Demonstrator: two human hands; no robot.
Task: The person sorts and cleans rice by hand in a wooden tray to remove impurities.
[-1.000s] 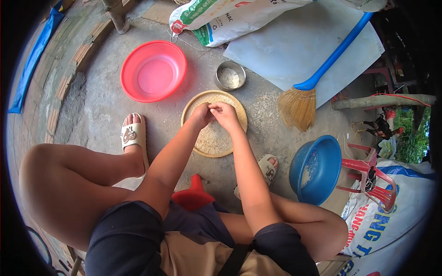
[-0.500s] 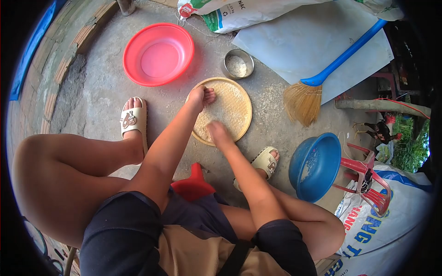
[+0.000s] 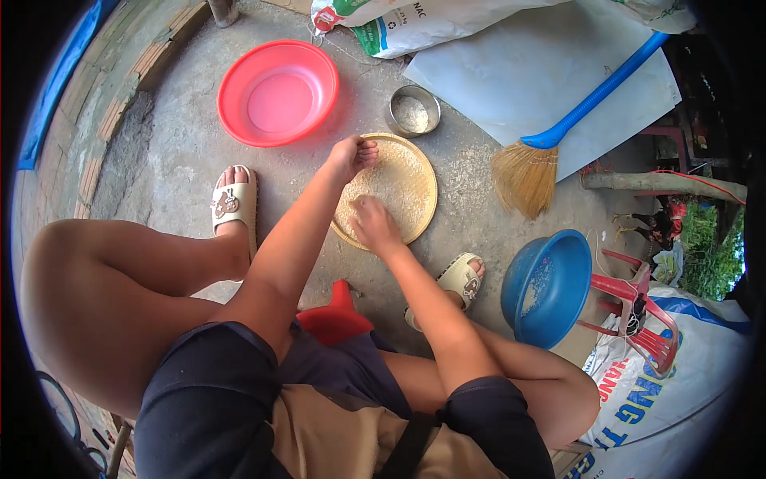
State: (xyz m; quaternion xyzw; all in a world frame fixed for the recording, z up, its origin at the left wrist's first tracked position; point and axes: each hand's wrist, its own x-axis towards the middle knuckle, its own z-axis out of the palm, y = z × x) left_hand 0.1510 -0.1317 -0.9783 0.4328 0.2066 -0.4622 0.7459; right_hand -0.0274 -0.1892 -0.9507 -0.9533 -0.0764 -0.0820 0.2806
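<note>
Woven tray (image 3: 434,188) is down flat on the concrete floor (image 3: 287,180), and both hands are right over its left half as seen from above (round thing, pale rim, layer of grain inside). The metal bowl (image 3: 433,112) sits just beyond its far edge, with more of the pale stuff in it, well within reach of either hand but touched by neither.

Left hand (image 3: 356,156) is at the tray's upper left edge, covering a bit of the rim, fingers loosely curled in over the grain. Can't tell if it's gripping the rim or pinching anything. Right hand (image 3: 375,223) is lower down, over the near left part of the tray, fingers bent, and what's under them is hidden, so no clue whether it's got hold of something.

Smallest of all, the grains (image 3: 399,176): spread across the tray, plus a scatter on the floor beside it.
</note>
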